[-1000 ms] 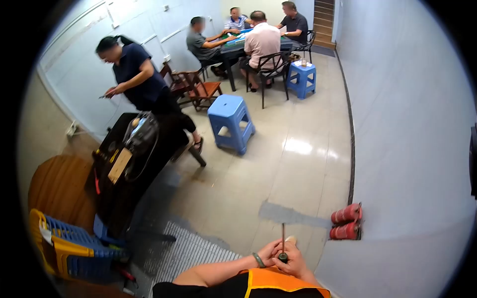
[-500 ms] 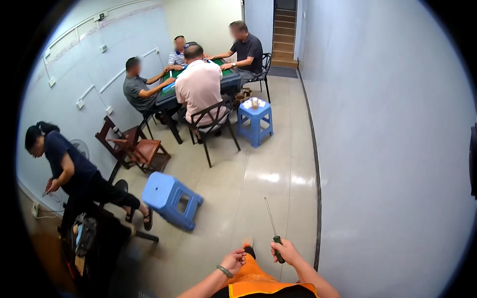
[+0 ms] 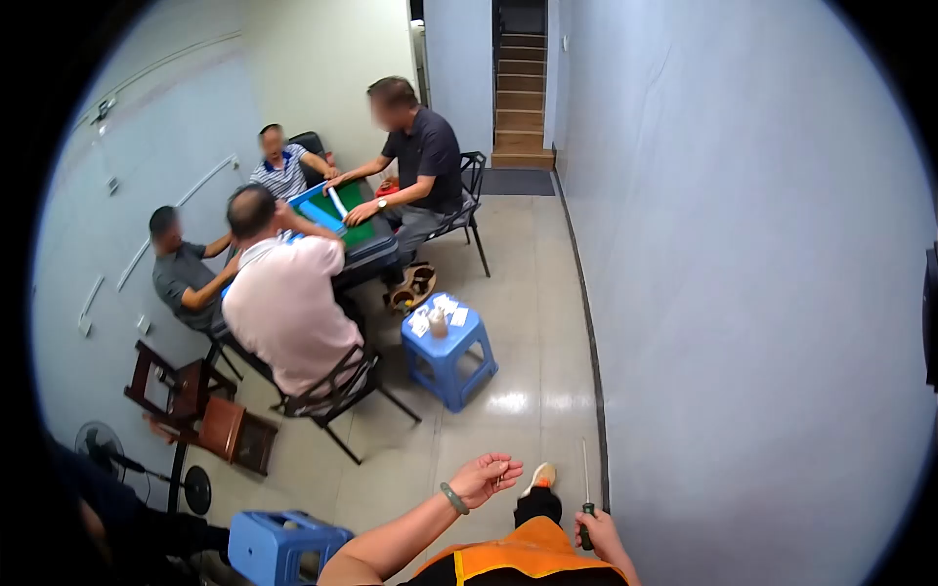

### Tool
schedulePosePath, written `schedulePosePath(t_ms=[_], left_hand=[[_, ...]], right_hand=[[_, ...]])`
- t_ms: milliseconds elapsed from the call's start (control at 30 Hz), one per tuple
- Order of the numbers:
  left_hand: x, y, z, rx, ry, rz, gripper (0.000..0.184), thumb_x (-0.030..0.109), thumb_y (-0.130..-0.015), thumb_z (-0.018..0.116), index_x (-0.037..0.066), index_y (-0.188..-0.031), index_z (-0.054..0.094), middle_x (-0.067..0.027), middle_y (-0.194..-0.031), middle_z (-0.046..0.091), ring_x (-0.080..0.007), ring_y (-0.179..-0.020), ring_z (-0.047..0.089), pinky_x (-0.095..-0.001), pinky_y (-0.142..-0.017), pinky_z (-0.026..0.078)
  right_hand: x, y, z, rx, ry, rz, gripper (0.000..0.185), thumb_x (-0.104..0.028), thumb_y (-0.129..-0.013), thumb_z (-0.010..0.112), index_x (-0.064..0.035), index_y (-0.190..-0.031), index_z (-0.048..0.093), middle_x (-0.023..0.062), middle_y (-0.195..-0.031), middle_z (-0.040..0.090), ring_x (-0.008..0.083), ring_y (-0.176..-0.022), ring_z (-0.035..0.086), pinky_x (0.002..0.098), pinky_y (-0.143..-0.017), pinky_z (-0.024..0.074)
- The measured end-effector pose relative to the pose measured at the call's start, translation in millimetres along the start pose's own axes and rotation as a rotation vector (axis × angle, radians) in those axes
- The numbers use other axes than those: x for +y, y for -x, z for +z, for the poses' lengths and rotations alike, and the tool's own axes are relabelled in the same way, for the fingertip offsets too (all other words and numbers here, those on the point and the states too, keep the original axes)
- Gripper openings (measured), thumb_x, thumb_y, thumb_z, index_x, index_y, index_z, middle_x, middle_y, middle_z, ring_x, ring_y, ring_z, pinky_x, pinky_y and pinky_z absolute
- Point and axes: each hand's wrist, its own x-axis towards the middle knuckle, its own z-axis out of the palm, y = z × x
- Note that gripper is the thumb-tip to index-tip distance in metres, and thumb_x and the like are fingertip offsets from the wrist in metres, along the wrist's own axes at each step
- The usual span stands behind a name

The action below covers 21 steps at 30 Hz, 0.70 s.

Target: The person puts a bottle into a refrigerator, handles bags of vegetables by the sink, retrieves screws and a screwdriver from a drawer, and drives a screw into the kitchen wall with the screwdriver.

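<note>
A screwdriver (image 3: 586, 532) with a dark green handle and a long thin shaft is upright in my right hand (image 3: 601, 539), whose fingers are wrapped round the handle, close to the right wall. My left hand (image 3: 486, 481), palm turned up with the fingers partly curled, has something small at the fingertips that I cannot make out. A green bangle (image 3: 454, 498) circles the left wrist. Below the hands an orange garment (image 3: 528, 557) covers my front, and one light shoe (image 3: 543, 476) shows on the floor between them.
Four people sit round a green-topped table (image 3: 362, 232) at the left. A blue stool (image 3: 451, 356) holding a cup and papers stands ahead, another blue stool (image 3: 264, 547) at the lower left beside a partly seen person. Wooden chairs (image 3: 225, 430) and a fan stand left; stairs (image 3: 520, 98) rise behind.
The view has moved forward towards the seated people, and the dark table has left it. My hands have parted; the screwdriver stays in my right hand, now nearer the right wall.
</note>
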Motion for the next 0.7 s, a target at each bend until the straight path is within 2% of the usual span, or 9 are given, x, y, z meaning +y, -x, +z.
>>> schedulePosePath(t_ms=[100, 167, 233, 367, 400, 500, 533, 567, 700], left_hand=[[53.5, -128.5, 5.9, 0.0, -0.019, -0.035, 0.012, 0.012, -0.092, 0.052, 0.004, -0.101, 0.052, -0.013, -0.108, 0.061, -0.0204, -0.098, 0.062, -0.0311, -0.082, 0.054], [82.9, -191.9, 16.2, -0.032, 0.082, -0.019, 0.013, 0.015, -0.092, 0.052, 0.006, -0.098, 0.058, -0.0094, -0.101, 0.065, -0.0178, -0.09, 0.065, -0.0261, -0.07, 0.056], [113.7, -247.5, 28.7, -0.055, 0.243, -0.058, 0.014, 0.016, -0.093, 0.052, 0.005, -0.099, 0.059, -0.0093, -0.099, 0.066, -0.0183, -0.09, 0.065, -0.0259, -0.069, 0.056], [200.4, -355.3, 32.6, -0.041, 0.348, -0.037, 0.015, 0.019, -0.094, 0.051, 0.008, -0.102, 0.056, -0.0116, -0.096, 0.066, -0.0162, -0.071, 0.064, -0.0228, -0.054, 0.048], [227.0, -385.8, 35.3, 0.09, 0.327, -0.024, 0.018, 0.024, -0.096, 0.046, 0.009, -0.103, 0.053, -0.0063, -0.077, 0.063, -0.0127, -0.053, 0.052, -0.0225, -0.045, 0.038], [302.2, -493.1, 13.5, -0.027, 0.284, 0.012, 0.02, 0.025, -0.098, 0.04, 0.009, -0.098, 0.051, -0.0008, -0.06, 0.045, -0.0104, -0.044, 0.034, -0.0223, -0.04, 0.028], [333.2, -533.0, 21.9, 0.142, 0.216, -0.077, 0.019, 0.022, -0.098, 0.036, 0.009, -0.093, 0.048, 0.0013, -0.057, 0.028, -0.0098, -0.044, 0.023, -0.0231, -0.039, 0.02], [360.6, -574.2, 15.8, 0.062, 0.197, -0.11, 0.016, 0.019, -0.097, 0.037, 0.008, -0.09, 0.046, 0.0014, -0.057, 0.03, -0.0097, -0.045, 0.025, -0.0235, -0.04, 0.02], [498.9, -715.2, 77.8, 0.184, 0.082, -0.011, 0.015, 0.014, -0.096, 0.04, 0.005, -0.104, 0.048, 0.0012, -0.063, 0.038, -0.0104, -0.049, 0.029, -0.0234, -0.044, 0.027]], right_hand=[[-88.4, -108.5, -27.0, 0.081, 0.009, 0.095, 0.022, -0.023, -0.086, 0.058, -0.003, -0.079, 0.051, 0.0058, -0.062, 0.053, 0.0167, -0.047, 0.052, 0.0314, -0.043, 0.0426], [-148.2, -193.0, -43.2, -0.041, 0.056, 0.138, 0.018, -0.019, -0.084, 0.058, -0.0024, -0.081, 0.051, 0.007, -0.063, 0.053, 0.0172, -0.048, 0.051, 0.0318, -0.044, 0.0427], [-232.9, -263.5, -45.3, -0.1, 0.192, 0.094, 0.019, -0.021, -0.085, 0.058, -0.003, -0.08, 0.051, 0.0056, -0.063, 0.052, 0.0166, -0.046, 0.05, 0.031, -0.044, 0.0425], [-396.6, -414.7, -44.1, -0.174, 0.178, 0.009, 0.02, -0.022, -0.085, 0.058, -0.0041, -0.08, 0.051, 0.0047, -0.063, 0.052, 0.016, -0.047, 0.05, 0.0311, -0.044, 0.0435], [-430.6, -454.4, -44.6, -0.2, 0.18, -0.024, 0.02, -0.022, -0.085, 0.058, -0.0043, -0.08, 0.051, 0.0046, -0.063, 0.052, 0.0159, -0.047, 0.05, 0.0312, -0.044, 0.0438], [-515.3, -585.2, -48.6, -0.169, 0.297, -0.044, 0.02, -0.022, -0.086, 0.057, -0.0049, -0.079, 0.05, 0.0044, -0.063, 0.052, 0.0156, -0.047, 0.05, 0.0313, -0.044, 0.044], [-542.9, -622.9, -47.7, -0.151, 0.288, -0.012, 0.02, -0.022, -0.086, 0.057, -0.0048, -0.079, 0.05, 0.0043, -0.063, 0.052, 0.0155, -0.047, 0.05, 0.0312, -0.044, 0.0439], [-567.8, -656.4, -47.6, -0.13, 0.276, 0.016, 0.02, -0.022, -0.086, 0.057, -0.0048, -0.079, 0.05, 0.0042, -0.063, 0.052, 0.0154, -0.047, 0.05, 0.0311, -0.044, 0.0437], [-663.6, -774.4, -52.0, -0.131, 0.195, 0.095, 0.019, -0.021, -0.086, 0.057, -0.0042, -0.08, 0.05, 0.0041, -0.063, 0.052, 0.0154, -0.046, 0.05, 0.0312, -0.044, 0.0432]])
